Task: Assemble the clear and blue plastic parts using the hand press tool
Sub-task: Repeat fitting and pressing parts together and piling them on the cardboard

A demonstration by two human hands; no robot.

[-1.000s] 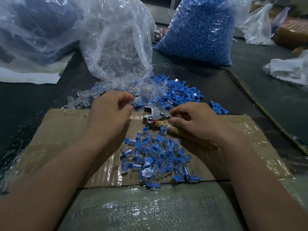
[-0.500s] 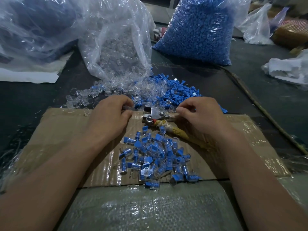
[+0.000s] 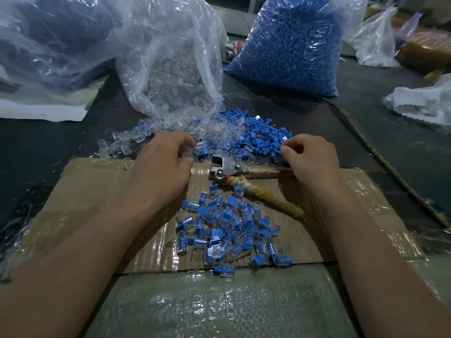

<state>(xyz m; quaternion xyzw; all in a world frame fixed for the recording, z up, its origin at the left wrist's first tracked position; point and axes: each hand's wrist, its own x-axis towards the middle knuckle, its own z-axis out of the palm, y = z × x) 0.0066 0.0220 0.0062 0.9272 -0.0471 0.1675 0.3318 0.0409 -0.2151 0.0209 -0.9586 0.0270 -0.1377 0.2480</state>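
Clear parts [image 3: 175, 128] spill from an open bag [image 3: 170, 57] onto the desk [image 3: 36, 147], mixing with loose blue parts [image 3: 258, 132] on their right. At the heap's near edge the left hand [image 3: 161, 167] curls, its fingers [image 3: 180, 140] and thumb pinching one clear part [image 3: 189, 152]. The hand press tool [image 3: 228, 168] lies on cardboard [image 3: 85, 191] between the hands, with assembled pieces [image 3: 227, 228] heaped just nearer. The right hand [image 3: 312, 162] sits over the tool's upper handle, fingers curled; whether they hold anything cannot be told.
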